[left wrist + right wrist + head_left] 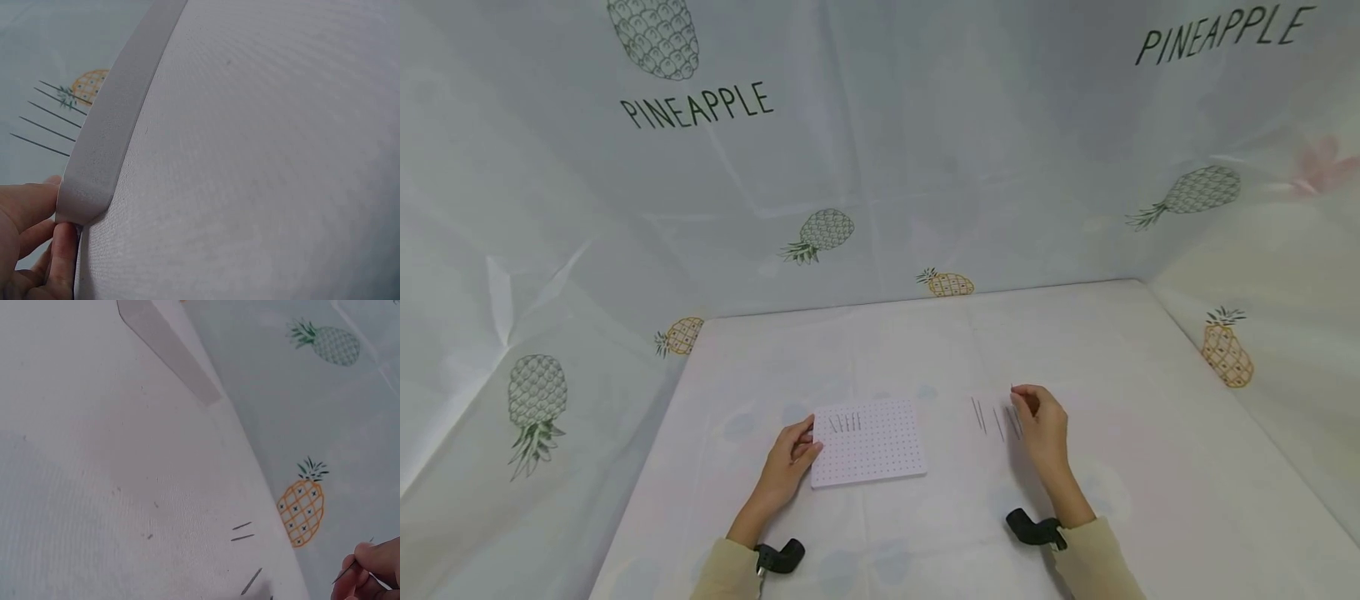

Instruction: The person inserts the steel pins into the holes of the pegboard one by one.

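Note:
A white pegboard (880, 454) with rows of small holes lies on the table. My left hand (790, 458) grips its left edge; in the left wrist view the thumb and fingers pinch the board's corner (84, 187). Several thin dark metal rods (55, 114) stand up from the board, near its upper left in the head view. To the right of the board, my right hand (1042, 423) pinches another thin metal rod (347, 570) between thumb and fingertips, raised over the table. More loose rods (978, 415) lie between that hand and the board.
A white cloth covers the table (865, 542), and white sheeting (910, 175) printed with pineapples hangs behind and at both sides. A black wrist mount (1033, 528) sits on the right wrist, a similar mount (781, 557) on the left.

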Tool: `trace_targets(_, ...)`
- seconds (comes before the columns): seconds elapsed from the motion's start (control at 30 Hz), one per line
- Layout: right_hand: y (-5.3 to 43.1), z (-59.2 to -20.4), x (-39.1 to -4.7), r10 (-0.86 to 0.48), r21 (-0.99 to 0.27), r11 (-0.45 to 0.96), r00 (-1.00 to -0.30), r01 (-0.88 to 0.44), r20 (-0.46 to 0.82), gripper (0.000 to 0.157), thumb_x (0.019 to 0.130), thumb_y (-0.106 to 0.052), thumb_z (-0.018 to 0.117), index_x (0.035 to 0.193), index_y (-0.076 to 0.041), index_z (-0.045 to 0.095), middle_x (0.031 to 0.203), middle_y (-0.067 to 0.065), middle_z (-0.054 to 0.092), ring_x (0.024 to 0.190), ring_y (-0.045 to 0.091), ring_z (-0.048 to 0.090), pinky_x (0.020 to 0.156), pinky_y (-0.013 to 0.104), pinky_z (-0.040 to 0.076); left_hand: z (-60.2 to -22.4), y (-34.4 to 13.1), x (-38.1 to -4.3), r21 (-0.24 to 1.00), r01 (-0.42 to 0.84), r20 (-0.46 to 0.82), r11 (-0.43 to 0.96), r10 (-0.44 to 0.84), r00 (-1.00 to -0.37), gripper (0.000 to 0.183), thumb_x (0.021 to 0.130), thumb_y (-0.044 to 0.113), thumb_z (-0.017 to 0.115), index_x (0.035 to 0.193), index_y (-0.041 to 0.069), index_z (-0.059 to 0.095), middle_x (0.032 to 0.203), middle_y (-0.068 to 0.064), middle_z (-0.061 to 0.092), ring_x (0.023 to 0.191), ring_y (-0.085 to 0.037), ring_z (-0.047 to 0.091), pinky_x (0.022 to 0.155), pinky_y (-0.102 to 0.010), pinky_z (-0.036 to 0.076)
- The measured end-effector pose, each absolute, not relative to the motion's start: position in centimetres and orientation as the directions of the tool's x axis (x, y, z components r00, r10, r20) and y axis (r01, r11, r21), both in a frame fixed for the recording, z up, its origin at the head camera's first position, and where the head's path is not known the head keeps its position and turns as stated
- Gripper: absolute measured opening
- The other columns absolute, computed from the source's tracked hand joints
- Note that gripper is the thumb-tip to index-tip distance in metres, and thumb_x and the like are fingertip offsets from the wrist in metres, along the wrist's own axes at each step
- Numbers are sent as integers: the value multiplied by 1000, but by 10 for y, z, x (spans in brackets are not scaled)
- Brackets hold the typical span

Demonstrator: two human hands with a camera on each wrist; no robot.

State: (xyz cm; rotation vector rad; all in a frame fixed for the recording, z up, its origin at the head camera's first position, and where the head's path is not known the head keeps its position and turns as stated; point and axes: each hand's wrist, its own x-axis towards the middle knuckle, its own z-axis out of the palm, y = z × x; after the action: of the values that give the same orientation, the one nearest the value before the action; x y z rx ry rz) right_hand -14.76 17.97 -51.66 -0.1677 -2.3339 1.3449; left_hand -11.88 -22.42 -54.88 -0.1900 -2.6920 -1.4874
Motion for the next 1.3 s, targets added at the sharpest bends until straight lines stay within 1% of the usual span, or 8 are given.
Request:
trace_targets(0.13, 173, -515, -151, 293, -863, 485, -903, -145, 316, 10, 94, 2, 65, 102, 7, 67, 87, 19, 68, 70, 15, 57, 56, 11, 41, -550, -224, -119, 839, 157, 132, 521, 85, -988, 55, 98, 13, 65, 147, -3, 45, 124, -15, 54, 106, -22, 51, 91, -19, 47)
trace_targets(0.27, 167, -514, -154, 252, -879, 438, -913, -188, 320, 11, 94, 2, 66, 102, 9, 66, 89, 21, 68, 71, 13, 59, 58, 11, 44, -550, -224, -120, 840, 148, 126, 523, 78, -989, 55, 98, 14, 65, 147, -2, 45, 125, -14, 54, 106, -21, 51, 92, -19, 47)
trace_targets(0.33, 163, -513, -155, 237, -889, 416, -921, -192, 310, 12, 95, 1, 66, 103, 9, 65, 90, 21, 68, 73, 16, 61, 60, 10, 45, -550, -224, -120, 841, 141, 120, 523, 75, -990, 56, 98, 14, 65, 148, -1, 44, 125, -14, 54, 107, -21, 51, 92, -20, 47)
trace_targets(0.53, 152, -512, -159, 197, -911, 360, -938, -201, 285, 11, 95, 1, 65, 102, 9, 64, 90, 21, 68, 76, 33, 65, 61, 11, 47, -547, -223, -120, 842, 130, 107, 524, 73, -992, 57, 98, 15, 65, 148, 0, 44, 125, -13, 53, 107, -21, 51, 93, -23, 48)
trace_targets(0.63, 145, -511, -160, 175, -917, 338, -943, -214, 284, 11, 94, 1, 65, 102, 9, 64, 88, 21, 68, 76, 33, 66, 62, 12, 48, -546, -223, -120, 840, 118, 96, 529, 70, -993, 57, 98, 16, 65, 149, 0, 44, 125, -13, 53, 107, -21, 51, 93, -24, 48)
trace_targets(0.77, 134, -504, -159, 141, -926, 296, -948, -235, 285, 10, 93, 5, 65, 101, 11, 63, 87, 23, 68, 73, 25, 66, 60, 16, 48, -545, -224, -119, 847, 104, 79, 522, 70, -994, 57, 98, 16, 65, 149, 1, 43, 125, -13, 53, 107, -21, 51, 94, -23, 48)
trace_targets(0.93, 115, -483, -148, 101, -925, 265, -946, -271, 307, 10, 92, 11, 64, 100, 15, 61, 86, 29, 66, 71, 10, 61, 58, 15, 47, -546, -225, -119, 858, 101, 73, 503, 75, -995, 57, 98, 15, 66, 149, 1, 43, 126, -12, 53, 108, -21, 51, 94, -22, 47)
trace_targets(1.3, 88, -477, -146, 53, -937, 213, -954, -278, 295, 9, 91, 12, 64, 99, 15, 60, 86, 29, 67, 72, 9, 61, 60, 15, 48, -545, -225, -119, 849, 101, 75, 518, 70, -995, 57, 98, 15, 66, 149, 1, 44, 122, -12, 54, 106, -20, 50, 92, -24, 47)
